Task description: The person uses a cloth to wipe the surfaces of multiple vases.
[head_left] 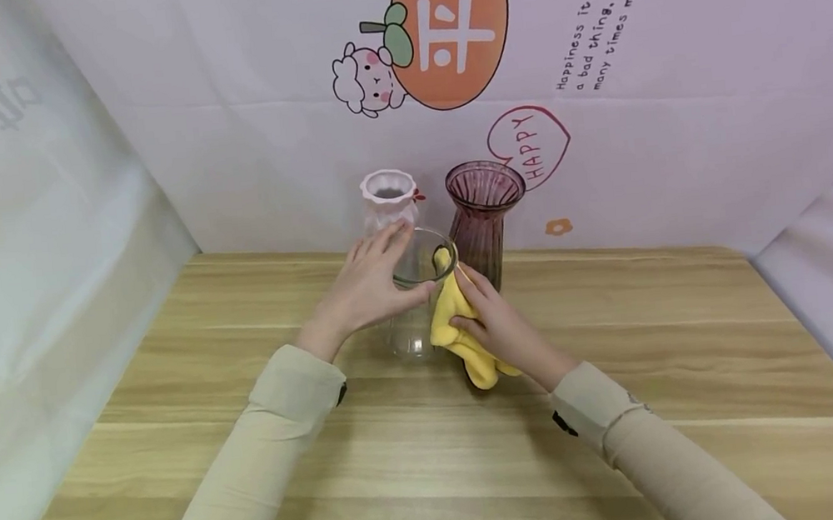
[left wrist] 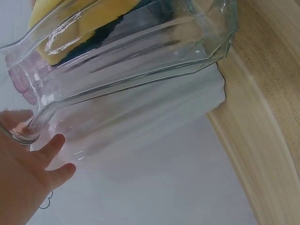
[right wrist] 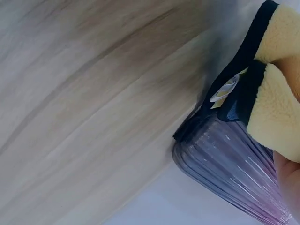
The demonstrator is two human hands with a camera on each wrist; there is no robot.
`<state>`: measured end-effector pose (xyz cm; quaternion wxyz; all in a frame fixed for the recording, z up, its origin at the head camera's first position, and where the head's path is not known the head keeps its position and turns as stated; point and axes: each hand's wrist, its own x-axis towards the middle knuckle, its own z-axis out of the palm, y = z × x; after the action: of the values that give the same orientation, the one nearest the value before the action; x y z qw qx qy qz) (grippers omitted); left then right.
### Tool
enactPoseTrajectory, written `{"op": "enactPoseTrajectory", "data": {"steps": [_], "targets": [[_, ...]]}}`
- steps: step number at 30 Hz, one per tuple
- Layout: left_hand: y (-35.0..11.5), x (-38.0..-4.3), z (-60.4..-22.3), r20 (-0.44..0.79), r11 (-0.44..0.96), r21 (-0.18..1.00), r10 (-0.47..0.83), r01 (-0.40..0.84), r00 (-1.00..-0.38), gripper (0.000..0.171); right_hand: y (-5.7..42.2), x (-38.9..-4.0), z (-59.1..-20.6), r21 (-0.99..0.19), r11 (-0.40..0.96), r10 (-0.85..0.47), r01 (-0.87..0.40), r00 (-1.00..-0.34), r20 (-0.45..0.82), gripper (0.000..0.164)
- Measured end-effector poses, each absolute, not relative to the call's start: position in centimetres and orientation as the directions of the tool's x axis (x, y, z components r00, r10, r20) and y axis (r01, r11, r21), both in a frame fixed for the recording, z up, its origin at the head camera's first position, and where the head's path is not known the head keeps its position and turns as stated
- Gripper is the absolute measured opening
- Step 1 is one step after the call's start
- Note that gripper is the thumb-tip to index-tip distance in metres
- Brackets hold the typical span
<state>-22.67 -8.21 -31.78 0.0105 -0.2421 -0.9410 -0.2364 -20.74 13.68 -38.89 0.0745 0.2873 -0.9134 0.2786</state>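
Observation:
A clear glass vase (head_left: 411, 340) stands upright on the wooden table, its ribbed side filling much of the left wrist view. My left hand (head_left: 362, 289) holds it by the flared rim, thumb in front and fingers round the back left. In my right hand (head_left: 496, 326) is a yellow cleaning cloth (head_left: 477, 363), gripped at the right side of that rim. Part of the cloth hangs down along the glass. The right wrist view shows the cloth's dark edging (right wrist: 241, 89) and a small label.
Right behind the clear vase stand a purple ribbed glass vase (head_left: 485, 232) and a pale pink vase (head_left: 387, 192) with a scalloped rim and a small red bow. A printed white backdrop (head_left: 263, 157) rises at the table's (head_left: 618, 316) back edge.

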Motion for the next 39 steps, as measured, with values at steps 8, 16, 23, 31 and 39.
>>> {"op": "enactPoseTrajectory", "data": {"steps": [8, 16, 23, 31, 39], "targets": [[-8.1, -22.5, -31.8, 0.142, 0.811, 0.409, 0.397, 0.419, -0.907, 0.093, 14.1, -20.6, -40.0, -0.473, 0.729, -0.482, -0.495, -0.862, 0.159, 0.076], [-7.9, -22.5, -31.9, 0.157, 0.83, 0.358, 0.399, 0.429, -0.903, 0.092, 14.7, -20.5, -40.9, -0.483, 0.725, -0.484, -0.491, -0.862, 0.15, 0.075], [-8.1, -22.6, -31.6, 0.151, 0.812, 0.37, 0.427, 0.452, -0.891, 0.089, 14.4, -20.6, -39.9, -0.454, 0.639, -0.512, -0.621, -0.784, 0.351, 0.072], [-8.3, -22.7, -31.4, 0.112, 0.789, 0.416, 0.45, 0.453, -0.886, 0.088, 13.8, -20.7, -38.8, -0.4, 0.656, -0.501, -0.639, -0.766, 0.402, 0.07], [-8.2, -22.8, -31.8, 0.138, 0.788, 0.448, 0.406, 0.423, -0.903, 0.094, 14.4, -20.7, -40.4, -0.426, 0.688, -0.504, -0.588, -0.809, 0.304, 0.074]]}}
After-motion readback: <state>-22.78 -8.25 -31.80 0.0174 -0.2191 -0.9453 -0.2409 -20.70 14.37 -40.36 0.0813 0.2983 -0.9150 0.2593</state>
